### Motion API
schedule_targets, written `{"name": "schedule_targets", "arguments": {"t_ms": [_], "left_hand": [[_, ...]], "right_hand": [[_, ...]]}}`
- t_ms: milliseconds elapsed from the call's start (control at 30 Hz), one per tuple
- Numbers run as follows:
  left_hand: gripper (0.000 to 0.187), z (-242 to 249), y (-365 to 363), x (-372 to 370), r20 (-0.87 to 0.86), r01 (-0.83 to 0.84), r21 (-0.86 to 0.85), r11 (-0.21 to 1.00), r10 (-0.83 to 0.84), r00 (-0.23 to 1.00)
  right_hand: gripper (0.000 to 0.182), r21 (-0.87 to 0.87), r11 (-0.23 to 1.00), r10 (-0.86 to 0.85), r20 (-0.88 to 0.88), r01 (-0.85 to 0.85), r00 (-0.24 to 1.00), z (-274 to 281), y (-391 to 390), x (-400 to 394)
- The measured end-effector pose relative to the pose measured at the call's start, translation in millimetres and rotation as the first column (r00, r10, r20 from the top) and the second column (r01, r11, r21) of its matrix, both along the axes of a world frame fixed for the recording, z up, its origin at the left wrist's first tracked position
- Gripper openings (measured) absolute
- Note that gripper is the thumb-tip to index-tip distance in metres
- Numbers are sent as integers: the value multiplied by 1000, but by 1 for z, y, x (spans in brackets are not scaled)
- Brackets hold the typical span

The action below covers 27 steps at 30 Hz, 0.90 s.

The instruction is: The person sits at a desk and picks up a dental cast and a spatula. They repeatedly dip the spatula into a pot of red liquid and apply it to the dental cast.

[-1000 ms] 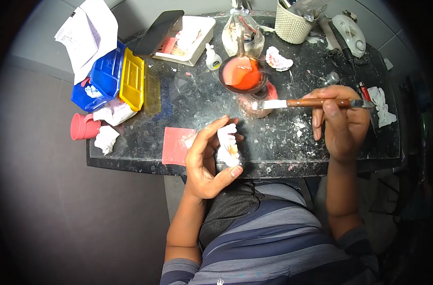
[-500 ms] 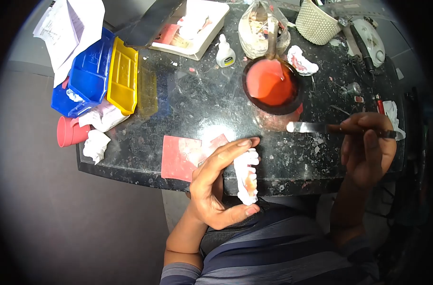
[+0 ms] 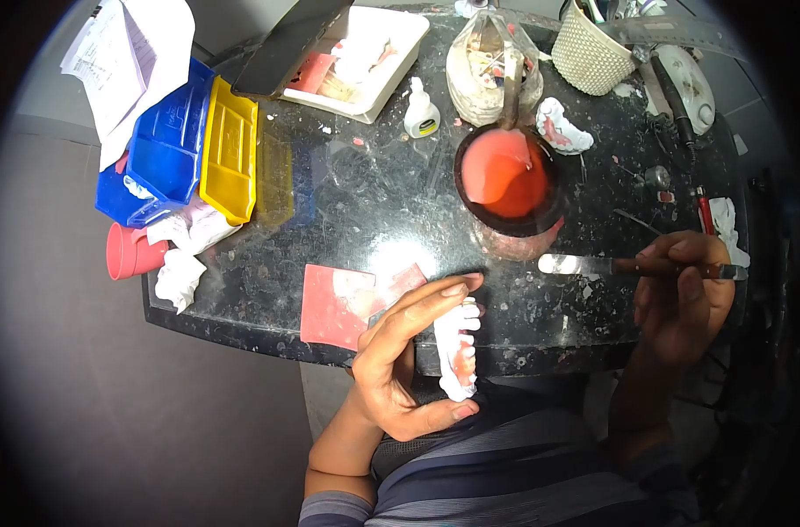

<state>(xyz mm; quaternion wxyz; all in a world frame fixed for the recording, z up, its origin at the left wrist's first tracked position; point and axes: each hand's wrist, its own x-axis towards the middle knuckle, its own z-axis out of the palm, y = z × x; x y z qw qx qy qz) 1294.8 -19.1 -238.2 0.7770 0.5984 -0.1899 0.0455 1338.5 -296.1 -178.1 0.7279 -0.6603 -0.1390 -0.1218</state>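
Note:
My left hand (image 3: pixel 396 351) grips a white plaster dental cast (image 3: pixel 453 364) by its two ends, between the thumb below and the fingers above. The cast shows a row of teeth along its right side, with pinkish wax at their base. In my right hand (image 3: pixel 685 294) is a spatula (image 3: pixel 576 264) with a brown handle, held level, its shiny blade pointing left and apart from the cast. Beyond both hands, a dark pan (image 3: pixel 505 180) holds glossy red-pink wax. Pink wax sheets (image 3: pixel 334 303) lie just left of my left fingers.
Blue (image 3: pixel 167 140) and yellow (image 3: pixel 229 149) bins, a red cup (image 3: pixel 135 252) and crumpled tissue (image 3: pixel 179 279) line the left side. A white tray (image 3: pixel 365 107), small bottle (image 3: pixel 421 114), plastic bag (image 3: pixel 479 88), second cast (image 3: pixel 565 130) and woven basket (image 3: pixel 593 53) stand farther back.
The whole view has shifted, so the table and things sit a little lower in the picture. Both hands keep their holds; the spatula blade appears slightly lower.

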Motion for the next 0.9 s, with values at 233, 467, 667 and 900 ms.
{"name": "schedule_targets", "arguments": {"t_ms": [233,467,667,900], "left_hand": [[83,-1,0,1,18,-1,-14,1000,1,1000],[82,-1,0,1,21,1,-18,1000,0,1000],[83,0,0,1,21,20,-31,999,-19,1000],[86,-4,4,0,43,34,52,998,-36,998]], "right_hand": [[27,4,1000,-8,4,8,1000,-2,-2,0],[26,21,1000,-4,1,4,1000,0,-2,1],[26,23,1000,11,-17,-10,1000,-1,-1,2],[26,10,1000,14,-4,-14,1000,-1,-1,2]]}}
